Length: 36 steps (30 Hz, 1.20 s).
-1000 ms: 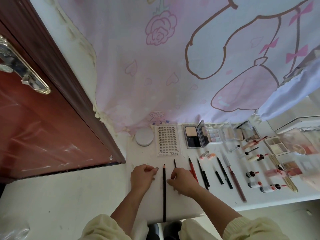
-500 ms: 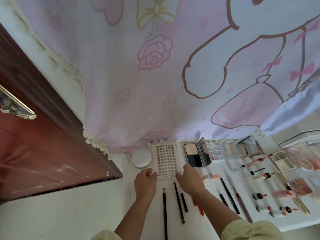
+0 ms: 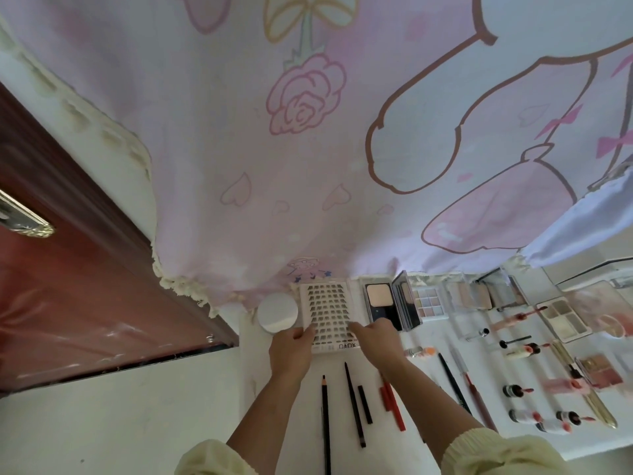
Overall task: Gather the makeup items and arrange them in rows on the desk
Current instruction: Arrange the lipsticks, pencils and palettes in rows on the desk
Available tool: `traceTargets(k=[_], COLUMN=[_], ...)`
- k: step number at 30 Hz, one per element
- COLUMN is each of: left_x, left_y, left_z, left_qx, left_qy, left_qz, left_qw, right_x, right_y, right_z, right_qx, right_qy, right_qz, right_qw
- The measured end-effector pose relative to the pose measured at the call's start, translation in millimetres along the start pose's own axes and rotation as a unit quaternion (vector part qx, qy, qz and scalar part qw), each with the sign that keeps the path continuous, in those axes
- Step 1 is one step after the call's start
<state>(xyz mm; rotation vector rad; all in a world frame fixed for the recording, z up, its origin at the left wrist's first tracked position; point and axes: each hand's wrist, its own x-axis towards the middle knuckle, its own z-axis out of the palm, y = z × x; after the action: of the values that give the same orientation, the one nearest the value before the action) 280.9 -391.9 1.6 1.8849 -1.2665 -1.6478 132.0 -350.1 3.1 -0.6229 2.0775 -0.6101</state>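
Note:
A white lash tray (image 3: 327, 308) with rows of dark lash clusters lies flat at the back of the white desk (image 3: 424, 437). My left hand (image 3: 289, 351) grips its near left corner and my right hand (image 3: 378, 341) grips its near right corner. In front of the hands lie a long black pencil (image 3: 325, 423), a thinner black pencil (image 3: 354, 404), a short black stick (image 3: 365, 404) and a red pencil (image 3: 393, 406), all side by side. A round white compact (image 3: 278, 313) sits left of the tray, and an open black powder compact (image 3: 390, 305) sits to its right.
Eyeshadow palettes (image 3: 428, 302) and clear cases line the back right. Small bottles (image 3: 520, 416), lip tubes, brushes and a gold pen (image 3: 596, 402) fill the right side. A pink cartoon curtain (image 3: 308, 149) hangs behind the desk. A red-brown door (image 3: 68, 303) stands left.
Both hands left the pencils at the desk's front and reached back to the lash tray, taking hold of its near corners. The view tilted upward.

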Motion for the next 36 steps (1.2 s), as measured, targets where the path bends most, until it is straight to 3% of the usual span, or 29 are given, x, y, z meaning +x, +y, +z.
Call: traceTargets(k=[7, 14, 18, 28, 36], left_x=[-16.1, -46.2, -63.9, -85.2, -87.6], left_y=[10.4, 8.1, 14.7, 34.6, 43.5], left_z=[-19.4, -42.9, -49.3, -45.6, -42.6], left_qx=[-0.185, -0.209, -0.187, -0.203, -0.331], left_qy=[-0.102, -0.204, -0.239, -0.248, -0.220], left_qz=[-0.057, -0.014, 0.032, 0.095, 0.074], left_qw=[0.976, 0.956, 0.952, 0.943, 0.914], right_x=[-17.1, -54.0, -72.4, -102.0, -116.9], right_y=[-6.3, -3.1, -5.5, -20.9, -26.5], right_z=[-24.5, -53.2, -63.7, -98.4, -100.7], right_qx=[0.002, 0.082, 0.091, 0.162, 0.163], right_qy=[0.010, -0.044, -0.025, -0.094, -0.135], right_qz=[-0.049, -0.131, -0.182, -0.222, -0.241], right_qw=[0.999, 0.987, 0.979, 0.957, 0.947])
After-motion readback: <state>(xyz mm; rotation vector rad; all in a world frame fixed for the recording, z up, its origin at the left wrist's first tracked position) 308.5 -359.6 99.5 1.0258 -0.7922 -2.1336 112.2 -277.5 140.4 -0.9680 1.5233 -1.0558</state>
